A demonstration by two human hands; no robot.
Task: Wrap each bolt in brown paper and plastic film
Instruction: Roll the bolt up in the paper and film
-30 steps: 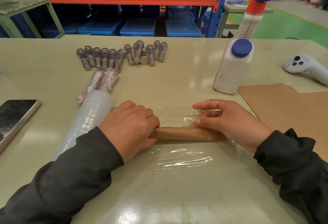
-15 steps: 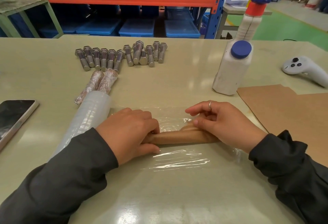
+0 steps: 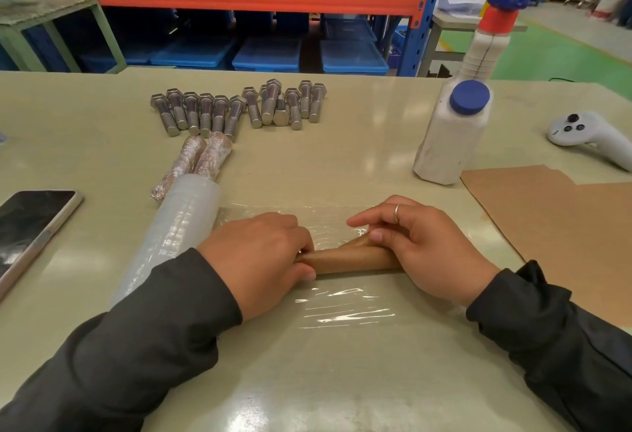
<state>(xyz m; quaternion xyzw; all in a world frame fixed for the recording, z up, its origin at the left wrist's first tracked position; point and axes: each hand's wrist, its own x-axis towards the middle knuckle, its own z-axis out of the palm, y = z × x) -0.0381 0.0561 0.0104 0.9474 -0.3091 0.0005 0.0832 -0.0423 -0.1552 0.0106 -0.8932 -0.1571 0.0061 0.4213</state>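
Table (image 3: 342, 164) | paper-wrapped bolt (image 3: 352, 259) on film (image 3: 342, 312) | between both hands, gripped

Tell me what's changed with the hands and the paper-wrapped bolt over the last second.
The right hand slid inward along the paper-wrapped bolt, folding the paper at its right end; less of the roll shows. The left hand kept its grip on the other end. The plastic film, film roll and bare bolts stayed put.
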